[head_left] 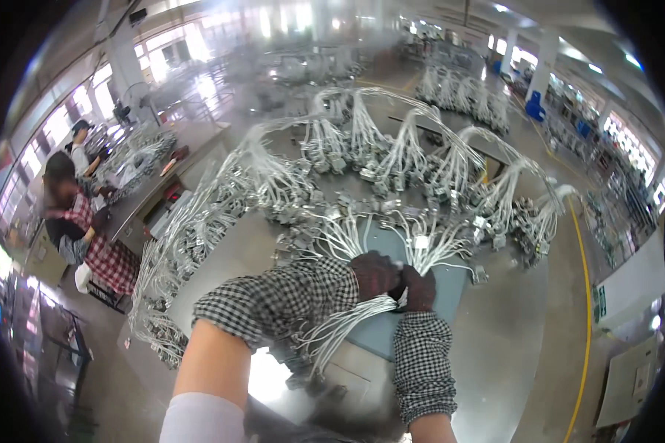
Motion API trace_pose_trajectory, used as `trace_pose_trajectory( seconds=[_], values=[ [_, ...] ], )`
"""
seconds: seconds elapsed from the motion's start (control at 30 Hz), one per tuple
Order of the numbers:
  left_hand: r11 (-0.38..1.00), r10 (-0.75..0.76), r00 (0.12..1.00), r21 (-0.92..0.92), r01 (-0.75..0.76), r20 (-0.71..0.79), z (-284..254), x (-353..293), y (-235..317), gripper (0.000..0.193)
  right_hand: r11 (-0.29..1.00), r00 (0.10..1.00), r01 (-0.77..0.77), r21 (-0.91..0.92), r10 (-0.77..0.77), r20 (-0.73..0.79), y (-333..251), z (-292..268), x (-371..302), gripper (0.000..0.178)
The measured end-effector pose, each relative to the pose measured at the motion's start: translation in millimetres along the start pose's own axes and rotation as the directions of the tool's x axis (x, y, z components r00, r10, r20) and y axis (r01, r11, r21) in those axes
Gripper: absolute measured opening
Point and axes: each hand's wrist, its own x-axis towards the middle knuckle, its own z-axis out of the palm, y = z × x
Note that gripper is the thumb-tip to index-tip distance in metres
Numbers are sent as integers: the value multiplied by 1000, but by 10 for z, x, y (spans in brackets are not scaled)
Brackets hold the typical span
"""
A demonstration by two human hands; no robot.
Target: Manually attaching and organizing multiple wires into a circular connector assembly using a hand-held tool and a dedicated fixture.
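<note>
Both my hands wear dark red gloves, with black-and-white checked sleeve covers over the forearms. My left hand (377,277) is closed around a bundle of white cables (358,322), whose near ends fan out toward me. Against it, my right hand (420,289) is closed on the same bundle from the right side. Something small and dark shows between the hands; I cannot make out what it is. Beyond them the far cable ends (428,255) spread out with metal connectors at their tips. Under the hands lies a blue-grey board (448,295) on a metal table (495,340).
Hanging bundles of white cables (403,151) with metal connectors curve around the table's far side and left. Two people work at a bench (188,159) on the left. A yellow floor line (585,295) runs along the right. A blue object (535,107) stands beside a far pillar.
</note>
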Motion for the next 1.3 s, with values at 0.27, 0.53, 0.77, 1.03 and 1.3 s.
trace_pose_trajectory(
  seconds=[0.27, 0.53, 0.77, 1.03, 1.3],
  values=[
    [794, -363, 909, -578, 188, -204, -1308, -1463, -496, 47, 984, 972, -74, -160, 35, -233, 554, -25, 90, 62],
    [75, -856, 507, -994, -76, -103, 97, -2383, -880, 20, 921, 984, -118, 371, 58, 168, -1104, -1481, -1385, 31],
    [306, -759, 623, -948, 84, -190, 35, -2427, -839, 29, 546, 657, -747, 378, 692, 299, -1149, -2615, -2719, 43],
    [429, -702, 666, -896, 113, -252, 144, -2368, -864, 31, 441, 255, 111, -891, 853, 455, -564, -2759, -3095, 43],
    [455, -683, 706, -864, 215, -184, 131, -2449, -971, 31, -168, 209, 875, -455, 977, 41, -252, -2135, -4845, 48]
  ],
)
